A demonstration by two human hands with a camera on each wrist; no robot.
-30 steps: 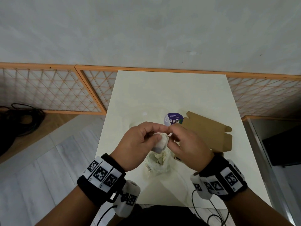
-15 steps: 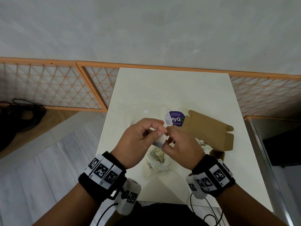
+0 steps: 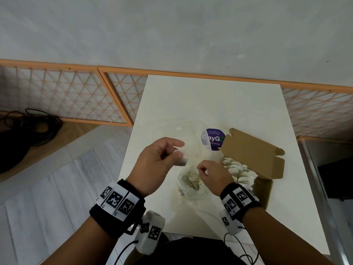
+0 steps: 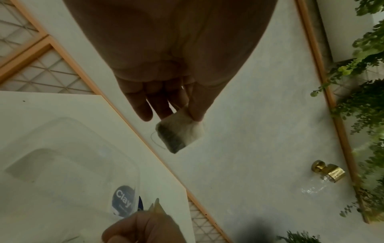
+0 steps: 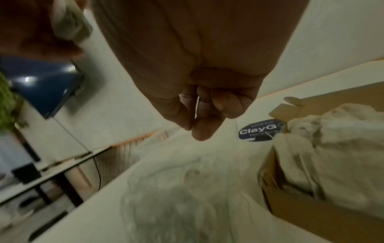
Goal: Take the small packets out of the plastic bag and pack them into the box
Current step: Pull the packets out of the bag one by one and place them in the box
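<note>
My left hand pinches a small white packet above the table; in the left wrist view the packet hangs from thumb and fingers, its lower part dark. My right hand is a little to the right and lower, above the plastic bag, and pinches a thin pale tag between thumb and forefinger. A fine thread runs from the packet. The brown box stands open at the right with several white packets heaped in it.
A round purple sticker lies beside the box lid on a clear plastic tray. The white table ends at an orange-framed lattice screen. Black cables lie on the floor at the left.
My hands, joined on the packet before, have drawn apart. The left hand keeps the packet and has shifted left; the right hand has moved down and right with the tag.
</note>
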